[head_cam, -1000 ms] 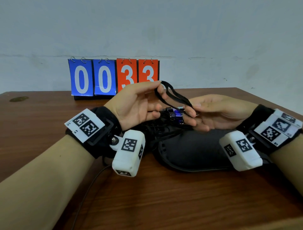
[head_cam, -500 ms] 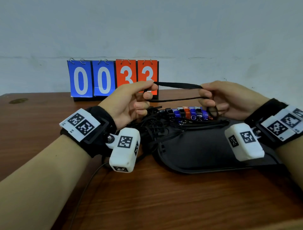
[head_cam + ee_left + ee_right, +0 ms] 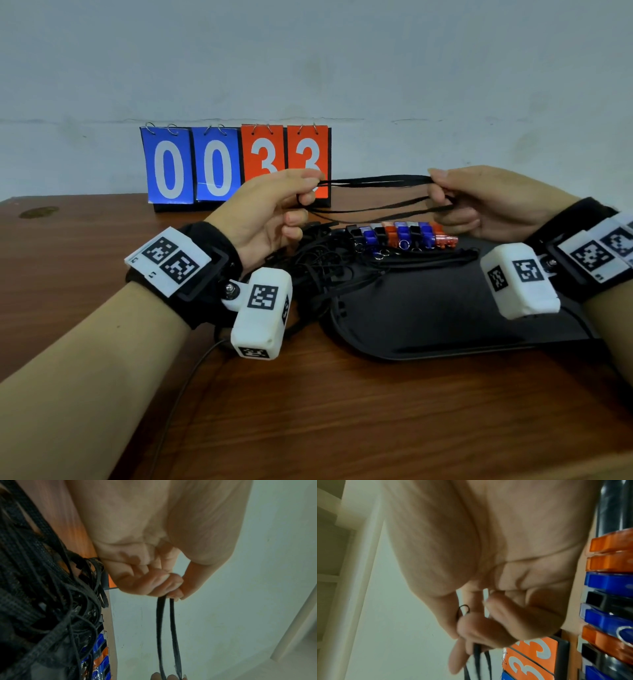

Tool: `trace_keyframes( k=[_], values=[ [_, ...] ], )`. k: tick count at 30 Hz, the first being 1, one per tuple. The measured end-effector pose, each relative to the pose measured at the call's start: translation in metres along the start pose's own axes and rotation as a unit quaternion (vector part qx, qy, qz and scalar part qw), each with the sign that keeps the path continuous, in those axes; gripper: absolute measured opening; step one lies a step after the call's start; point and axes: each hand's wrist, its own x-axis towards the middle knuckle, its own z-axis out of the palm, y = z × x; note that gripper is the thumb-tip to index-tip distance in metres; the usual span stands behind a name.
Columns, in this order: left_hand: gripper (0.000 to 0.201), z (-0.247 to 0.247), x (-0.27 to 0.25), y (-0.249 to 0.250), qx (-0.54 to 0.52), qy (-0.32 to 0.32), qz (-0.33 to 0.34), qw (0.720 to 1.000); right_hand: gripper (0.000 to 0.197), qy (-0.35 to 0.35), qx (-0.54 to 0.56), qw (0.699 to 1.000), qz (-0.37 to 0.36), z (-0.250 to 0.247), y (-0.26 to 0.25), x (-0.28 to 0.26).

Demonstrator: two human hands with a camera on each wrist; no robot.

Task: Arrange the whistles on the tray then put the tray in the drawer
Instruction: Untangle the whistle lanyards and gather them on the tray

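A row of several blue, orange and black whistles [image 3: 402, 234] lies along the far edge of the black tray [image 3: 428, 308], also seen as whistles [image 3: 611, 582] in the right wrist view. Their black lanyards [image 3: 318, 260] lie tangled at the tray's left end. A black lanyard [image 3: 373, 181] is stretched level above the whistles between both hands. My left hand [image 3: 274, 209] pinches its left end between thumb and fingers [image 3: 171, 588]. My right hand [image 3: 479, 202] pinches its right end, the lanyard [image 3: 476, 654] running out from its curled fingers.
A flip scoreboard [image 3: 236, 164] reading 0033 stands on the wooden table [image 3: 342, 411] behind the hands, against a pale wall. A thin cable [image 3: 185, 387] runs down the table from my left wrist. No drawer shows in any view.
Both hands have risen from just above the whistles and drawn apart, pulling the lanyard out taut and level between them. The row of whistles is now uncovered.
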Motion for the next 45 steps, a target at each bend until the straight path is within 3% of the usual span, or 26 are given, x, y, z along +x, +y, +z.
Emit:
trace_keyframes(
  k=[11, 19, 25, 31, 39, 42, 45],
  values=[
    [0.007, 0.006, 0.001, -0.004, 0.06, -0.001, -0.002, 0.998, 0.017, 0.084, 0.039, 0.996, -0.011, -0.019, -0.001, 0.002],
    [0.027, 0.01, -0.002, -0.004, 0.114, -0.055, -0.051, 0.991, 0.01, 0.15, 0.003, 0.988, 0.02, -0.026, -0.001, 0.002],
    [0.034, 0.012, -0.002, -0.004, 0.115, -0.079, -0.086, 0.986, 0.012, 0.133, 0.075, 0.986, 0.07, -0.028, -0.01, -0.003],
    [0.032, 0.016, -0.003, -0.007, 0.13, -0.072, -0.115, 0.982, 0.018, 0.168, 0.006, 0.981, 0.095, -0.03, -0.004, -0.001],
    [0.047, 0.021, -0.006, -0.008, 0.108, -0.1, -0.139, 0.979, 0.009, 0.099, 0.154, 0.972, 0.144, -0.035, -0.013, -0.007],
    [0.04, 0.022, -0.006, -0.01, 0.095, -0.102, -0.152, 0.979, 0.019, 0.127, 0.12, 0.972, 0.159, -0.033, -0.012, -0.007],
    [0.045, 0.024, -0.008, -0.012, 0.099, -0.096, -0.154, 0.978, 0.027, 0.155, 0.069, 0.971, 0.169, -0.033, -0.01, -0.006]
  ],
)
